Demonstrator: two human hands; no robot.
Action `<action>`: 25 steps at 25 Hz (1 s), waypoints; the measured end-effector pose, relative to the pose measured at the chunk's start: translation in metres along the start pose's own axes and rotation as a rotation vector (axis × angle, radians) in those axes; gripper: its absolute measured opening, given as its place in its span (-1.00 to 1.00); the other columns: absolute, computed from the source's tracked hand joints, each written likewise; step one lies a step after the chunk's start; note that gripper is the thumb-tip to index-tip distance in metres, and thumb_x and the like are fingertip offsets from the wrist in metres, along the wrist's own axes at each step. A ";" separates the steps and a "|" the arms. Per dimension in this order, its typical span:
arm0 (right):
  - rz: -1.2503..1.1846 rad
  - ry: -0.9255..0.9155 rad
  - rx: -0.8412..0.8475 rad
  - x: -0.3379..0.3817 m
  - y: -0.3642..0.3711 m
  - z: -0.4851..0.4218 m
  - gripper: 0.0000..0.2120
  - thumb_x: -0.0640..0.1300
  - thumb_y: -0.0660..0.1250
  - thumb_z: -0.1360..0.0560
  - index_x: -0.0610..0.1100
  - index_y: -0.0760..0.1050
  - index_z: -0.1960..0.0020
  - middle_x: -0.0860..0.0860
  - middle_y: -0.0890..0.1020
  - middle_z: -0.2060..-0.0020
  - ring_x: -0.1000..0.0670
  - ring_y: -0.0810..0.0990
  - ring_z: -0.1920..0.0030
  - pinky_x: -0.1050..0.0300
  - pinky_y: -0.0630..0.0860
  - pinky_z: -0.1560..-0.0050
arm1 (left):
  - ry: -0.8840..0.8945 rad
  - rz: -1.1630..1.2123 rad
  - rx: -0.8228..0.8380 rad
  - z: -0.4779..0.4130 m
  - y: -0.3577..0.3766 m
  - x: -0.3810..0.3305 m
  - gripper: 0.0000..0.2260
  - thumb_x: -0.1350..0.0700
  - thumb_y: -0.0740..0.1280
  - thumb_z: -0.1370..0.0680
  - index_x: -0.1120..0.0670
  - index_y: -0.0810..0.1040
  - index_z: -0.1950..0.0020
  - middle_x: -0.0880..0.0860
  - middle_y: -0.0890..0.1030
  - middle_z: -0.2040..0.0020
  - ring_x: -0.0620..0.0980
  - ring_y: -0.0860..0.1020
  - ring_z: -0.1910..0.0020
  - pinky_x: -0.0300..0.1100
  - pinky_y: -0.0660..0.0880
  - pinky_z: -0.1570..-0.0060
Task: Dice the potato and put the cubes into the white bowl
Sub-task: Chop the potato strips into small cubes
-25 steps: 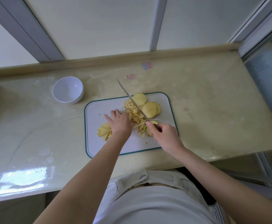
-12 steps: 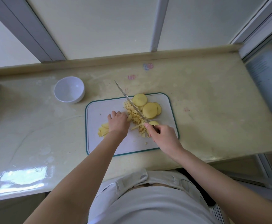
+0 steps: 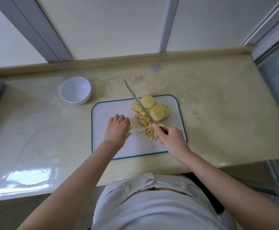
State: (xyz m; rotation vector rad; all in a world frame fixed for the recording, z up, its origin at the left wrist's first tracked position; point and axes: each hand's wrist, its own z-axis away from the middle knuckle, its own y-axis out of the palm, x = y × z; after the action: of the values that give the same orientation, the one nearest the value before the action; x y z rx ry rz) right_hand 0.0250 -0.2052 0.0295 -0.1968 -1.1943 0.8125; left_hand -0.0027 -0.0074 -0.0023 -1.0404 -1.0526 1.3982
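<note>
Steel knife (image 3: 138,103), handle clamped in my right hand (image 3: 170,138), forefinger along the spine, blade slanting over the diced cubes (image 3: 143,117). My left hand (image 3: 118,128) curls knuckles-up, gripping potato strips (image 3: 132,126) on the cutting board (image 3: 135,148); the white bowl (image 3: 75,90) stands apart, far-left.

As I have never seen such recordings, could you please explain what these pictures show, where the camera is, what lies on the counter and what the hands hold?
No machine here: a person works with bare hands. Every picture comes from a camera worn on the head, looking down. On the counter lie a cutting board and an empty white bowl, apart from the board. On the board are round potato slices and a heap of potato cubes. The right hand grips a knife whose blade lies along the heap; the left hand, fingers curled, holds down uncut potato pieces.
</note>
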 end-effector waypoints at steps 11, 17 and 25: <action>-0.042 0.006 -0.040 0.004 -0.006 0.005 -0.53 0.21 0.23 -0.53 -0.07 0.44 0.42 0.14 0.45 0.61 0.03 0.44 0.48 0.02 0.50 0.28 | -0.074 0.152 0.057 -0.014 0.004 -0.037 -0.71 -0.06 0.23 -0.56 0.03 0.47 -0.21 0.07 0.42 -0.16 0.09 0.31 -0.20 -0.10 0.22 -0.19; -0.045 0.001 -0.044 0.001 -0.008 0.006 -0.43 0.23 0.22 -0.52 -0.28 0.47 0.32 -0.02 0.45 0.52 -0.01 0.42 0.46 -0.03 0.50 0.29 | -0.076 0.156 0.043 -0.017 0.006 -0.039 -0.78 0.04 0.18 -0.59 0.07 0.51 -0.15 0.08 0.46 -0.12 0.09 0.32 -0.15 -0.09 0.23 -0.14; -0.165 0.058 0.061 -0.004 0.004 0.011 -0.55 0.16 0.25 -0.54 -0.12 0.45 0.39 0.10 0.44 0.59 0.13 0.38 0.54 0.16 0.34 0.37 | -0.119 0.260 0.045 0.014 -0.014 0.028 -0.75 0.05 0.34 -0.51 0.04 0.52 -0.18 0.07 0.39 -0.21 0.08 0.29 -0.21 -0.11 0.22 -0.20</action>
State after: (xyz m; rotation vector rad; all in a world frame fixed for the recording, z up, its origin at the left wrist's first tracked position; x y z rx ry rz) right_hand 0.0129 -0.2087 0.0286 -0.0700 -1.1146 0.6927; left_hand -0.0154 0.0204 0.0133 -1.1008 -0.9918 1.7036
